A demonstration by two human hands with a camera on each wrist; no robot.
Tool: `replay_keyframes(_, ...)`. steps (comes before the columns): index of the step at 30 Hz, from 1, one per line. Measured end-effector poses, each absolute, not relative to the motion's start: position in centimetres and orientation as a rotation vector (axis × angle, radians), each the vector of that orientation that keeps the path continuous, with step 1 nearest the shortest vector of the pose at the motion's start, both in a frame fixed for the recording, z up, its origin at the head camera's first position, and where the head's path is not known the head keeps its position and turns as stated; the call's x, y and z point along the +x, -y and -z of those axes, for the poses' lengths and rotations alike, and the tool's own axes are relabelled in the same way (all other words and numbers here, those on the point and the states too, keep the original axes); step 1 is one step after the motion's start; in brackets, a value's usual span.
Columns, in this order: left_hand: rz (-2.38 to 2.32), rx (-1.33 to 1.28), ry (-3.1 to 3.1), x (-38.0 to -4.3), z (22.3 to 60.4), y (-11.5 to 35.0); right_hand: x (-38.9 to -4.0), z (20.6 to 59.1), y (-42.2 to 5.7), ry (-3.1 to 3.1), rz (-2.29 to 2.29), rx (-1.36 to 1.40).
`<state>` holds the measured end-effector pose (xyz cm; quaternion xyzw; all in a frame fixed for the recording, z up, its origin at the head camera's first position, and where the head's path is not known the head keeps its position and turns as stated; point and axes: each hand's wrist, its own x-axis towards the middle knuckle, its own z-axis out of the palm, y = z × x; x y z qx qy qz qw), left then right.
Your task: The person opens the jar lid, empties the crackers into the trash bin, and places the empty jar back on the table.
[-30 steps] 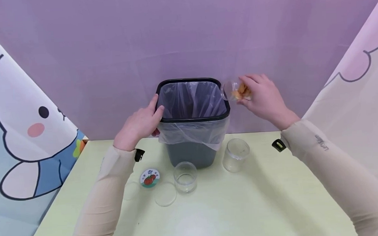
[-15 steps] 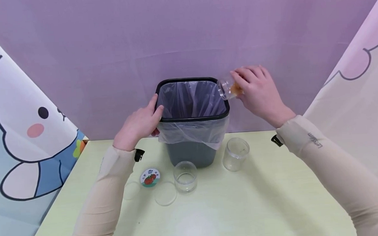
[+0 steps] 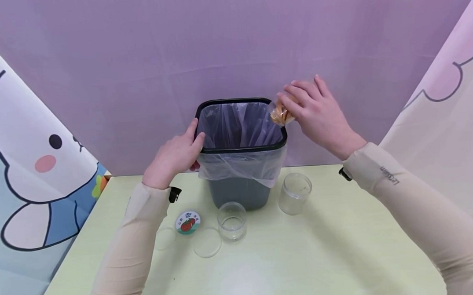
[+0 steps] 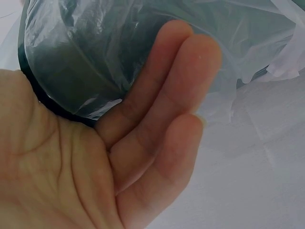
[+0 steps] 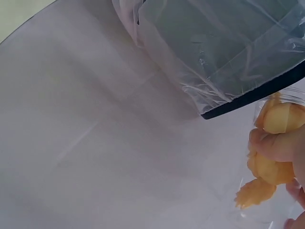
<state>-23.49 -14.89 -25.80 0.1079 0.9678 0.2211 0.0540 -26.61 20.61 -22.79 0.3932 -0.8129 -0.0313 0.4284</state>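
A grey trash can [image 3: 238,193] with a black rim and clear plastic liner stands against the back wall. My left hand [image 3: 175,156] holds its left rim, thumb over the edge; in the left wrist view several fingers [image 4: 167,95] lie along the outside by the liner. My right hand [image 3: 318,113] grips a clear jar, tipped with its mouth toward the can above the right rim. Orange-yellow food pieces [image 3: 279,115] lie in the jar near its mouth. The right wrist view shows the pieces [image 5: 271,167] through the jar wall, partly covered by fingers.
On the pale table, a clear jar [image 3: 295,193] stands right of the can and another clear jar [image 3: 232,221] in front. Left of that lie a round tomato-printed lid [image 3: 188,222] and thin clear rings [image 3: 207,242]. Purple cloth [image 3: 232,42] hangs behind.
My right hand has moved left and slightly up, tipping the jar further over the can's rim. The food pieces have slid toward the jar's mouth. My left hand has stayed put.
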Motion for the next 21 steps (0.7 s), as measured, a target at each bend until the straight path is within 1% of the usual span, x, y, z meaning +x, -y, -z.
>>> replay_keyframes(16,-0.686,0.318,-2.948,-23.4,25.8,14.9,-25.4,22.5,-18.4,1.911,0.520,1.101)
replay_keyframes(21,-0.681,0.315,-2.955,-23.4,25.8,15.0,-25.2,22.8,-17.7,1.923,0.520,1.117)
